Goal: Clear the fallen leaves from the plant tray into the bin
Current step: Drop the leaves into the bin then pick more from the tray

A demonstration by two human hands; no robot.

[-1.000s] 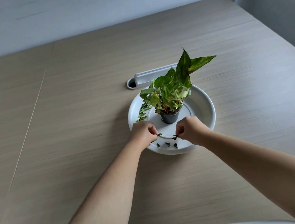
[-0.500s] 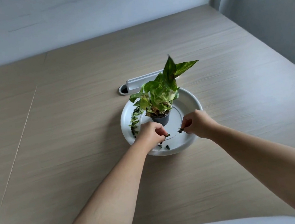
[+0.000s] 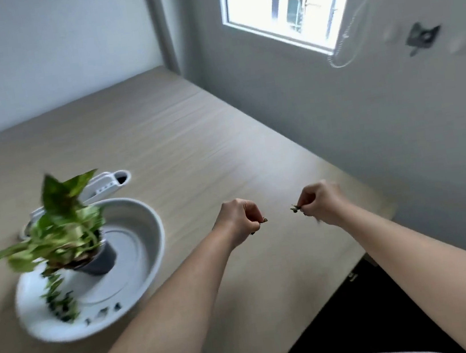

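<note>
Head view only, and it's pretty motion-blurred. Left hand [image 3: 239, 220] is up over the pale wood-grain tabletop [image 3: 220, 136], fingers curled tight and pinching a small dark leaf scrap [image 3: 264, 219]. Right hand [image 3: 321, 203] is level with it, a little way apart, closed on a tiny dark green leaf bit [image 3: 294, 208] that pokes out toward the other hand. Round white plastic plant tray [image 3: 152, 226] sits well off to the left with a leafy green plant in a small dark grey pot [image 3: 99, 259] standing in it, and a few dark fallen leaf pieces [image 3: 104, 312] lie on its near rim. White oblong container [image 3: 107, 186] lies just behind the tray. Can't spot a bin.
</note>
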